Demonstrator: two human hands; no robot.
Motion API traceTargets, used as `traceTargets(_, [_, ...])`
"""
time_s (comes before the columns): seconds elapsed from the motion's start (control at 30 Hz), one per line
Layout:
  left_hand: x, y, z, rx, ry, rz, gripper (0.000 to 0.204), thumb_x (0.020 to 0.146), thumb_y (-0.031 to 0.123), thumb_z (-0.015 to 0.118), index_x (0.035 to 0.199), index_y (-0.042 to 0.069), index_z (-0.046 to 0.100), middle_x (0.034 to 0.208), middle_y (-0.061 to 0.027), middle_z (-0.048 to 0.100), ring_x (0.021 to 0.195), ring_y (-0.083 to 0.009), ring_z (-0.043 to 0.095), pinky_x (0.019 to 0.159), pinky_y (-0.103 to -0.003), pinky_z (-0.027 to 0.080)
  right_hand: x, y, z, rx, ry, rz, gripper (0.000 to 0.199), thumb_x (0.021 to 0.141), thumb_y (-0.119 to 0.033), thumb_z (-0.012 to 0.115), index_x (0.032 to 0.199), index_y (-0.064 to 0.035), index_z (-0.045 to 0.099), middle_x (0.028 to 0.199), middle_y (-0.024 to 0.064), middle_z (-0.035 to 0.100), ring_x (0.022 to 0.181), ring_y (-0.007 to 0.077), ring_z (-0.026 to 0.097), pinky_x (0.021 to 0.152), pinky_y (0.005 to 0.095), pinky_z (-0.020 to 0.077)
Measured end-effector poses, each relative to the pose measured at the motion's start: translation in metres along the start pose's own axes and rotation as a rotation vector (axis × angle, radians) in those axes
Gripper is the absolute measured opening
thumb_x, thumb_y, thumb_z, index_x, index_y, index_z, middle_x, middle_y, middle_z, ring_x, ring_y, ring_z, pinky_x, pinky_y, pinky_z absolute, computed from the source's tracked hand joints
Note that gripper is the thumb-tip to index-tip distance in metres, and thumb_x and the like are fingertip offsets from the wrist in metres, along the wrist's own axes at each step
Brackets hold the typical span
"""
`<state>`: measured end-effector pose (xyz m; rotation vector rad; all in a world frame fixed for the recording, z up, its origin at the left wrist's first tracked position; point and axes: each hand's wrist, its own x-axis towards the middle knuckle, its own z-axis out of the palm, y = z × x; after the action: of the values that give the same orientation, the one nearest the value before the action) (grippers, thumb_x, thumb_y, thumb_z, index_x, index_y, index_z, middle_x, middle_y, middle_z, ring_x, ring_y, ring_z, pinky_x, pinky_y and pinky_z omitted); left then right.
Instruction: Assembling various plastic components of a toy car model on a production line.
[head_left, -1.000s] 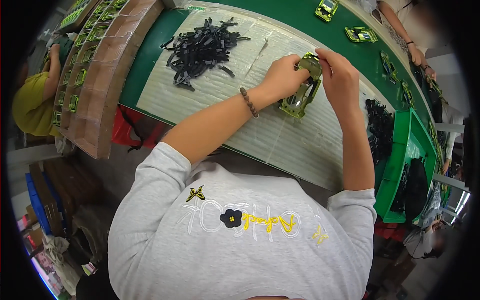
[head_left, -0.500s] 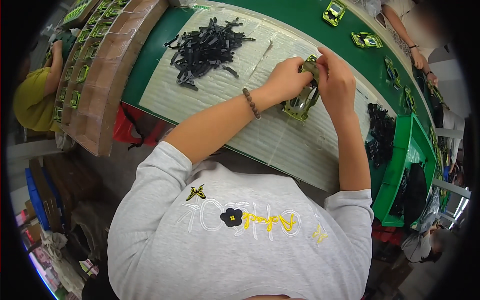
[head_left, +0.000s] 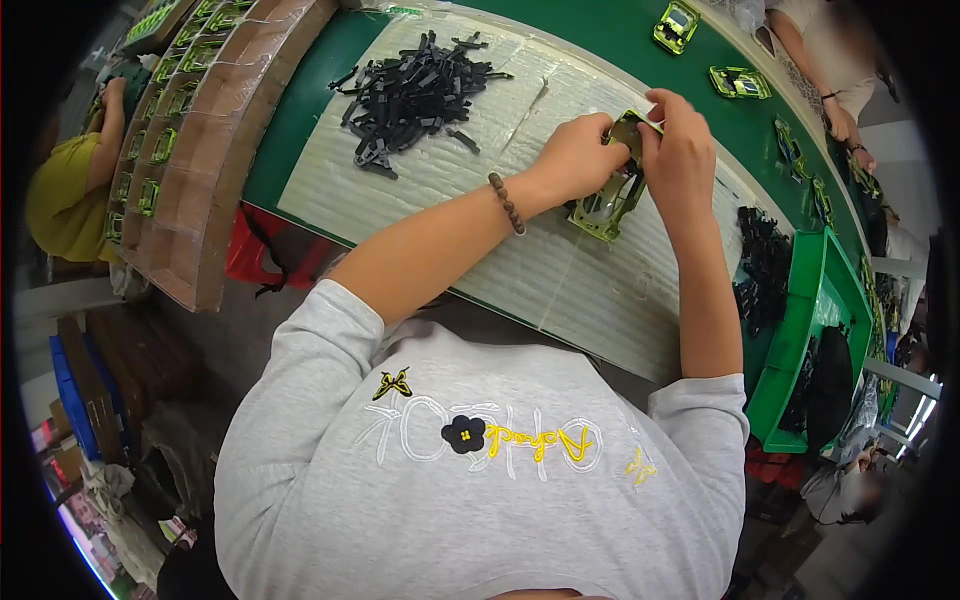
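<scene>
A yellow-green toy car body shell (head_left: 603,222) is held tilted over the foam-covered work mat. My left hand (head_left: 580,158) grips it from the left side, thumb and fingers closed on its upper part. At the far right end of the shell, my right hand (head_left: 680,150) has its fingers bent and the thumb against the rim; whether a small part lies between them is hidden. A heap of black plastic parts (head_left: 420,95) lies on the mat to the left of my hands, with one loose piece beside it.
The pale foam mat (head_left: 500,250) covers part of the green table (head_left: 600,45). Several green car shells (head_left: 740,82) lie along its far side. To the right are more black parts (head_left: 762,255) and a green bin (head_left: 800,350). A divided cardboard box (head_left: 215,170) stands left. Other people sit nearby.
My right hand has shifted slightly right and its index finger has bent over the shell's far end. The shell has turned a little, showing more of its upper rim.
</scene>
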<state>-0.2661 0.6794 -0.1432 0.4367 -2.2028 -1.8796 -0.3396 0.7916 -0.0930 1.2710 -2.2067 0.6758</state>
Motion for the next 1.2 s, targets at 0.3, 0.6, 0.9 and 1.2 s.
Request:
traceTargets(0.3, [-0.012,0.026,-0.017,0.297,-0.014,0.069,0.028,0.077,0.022,0.058,0.092,-0.002,0.06,0.09,-0.0151,0.065,0.081,-0.0251,0.063,0.07,-0.033,0.049,0.047,0.042,-0.016,0.737,-0.925,0.396,0.023,0.079,-0.004,0.056,0.098,0.0057,0.065,0.083,0.0115,0.066,0.075,0.0141,0.06,0.068,0.0297,0.0497])
traceTargets(0.6, [-0.118,0.07,-0.136,0.065,0.721,0.598,0.02,0.088,0.003,0.047,0.105,-0.004,0.055,0.12,-0.0169,0.053,0.105,-0.0179,0.054,0.091,-0.03,0.041,0.105,0.09,0.131,1.696,0.156,1.506,0.023,0.089,0.002,0.047,0.113,0.0064,0.046,0.118,0.0186,0.049,0.109,0.0316,0.05,0.098,0.0497,0.0423])
traceTargets(0.9, [-0.212,0.039,-0.259,0.306,0.85,0.14,0.018,0.089,0.013,0.051,0.094,0.0,0.062,0.091,-0.0084,0.064,0.081,-0.0113,0.058,0.073,-0.024,0.046,0.144,0.19,0.218,-0.574,-0.592,-0.055,0.022,0.082,-0.02,0.053,0.094,-0.0049,0.064,0.084,0.0174,0.066,0.077,0.033,0.065,0.071,0.0445,0.0527])
traceTargets(1.2, [-0.189,-0.012,-0.508,1.218,0.768,-0.942,0.038,0.08,0.038,0.055,0.096,0.005,0.067,0.104,-0.0163,0.064,0.095,-0.0339,0.061,0.082,-0.044,0.048,0.08,0.115,0.099,1.65,-0.086,1.395,0.043,0.083,-0.017,0.068,0.116,0.0017,0.048,0.117,0.0164,0.051,0.105,0.0243,0.054,0.089,0.0309,0.0503])
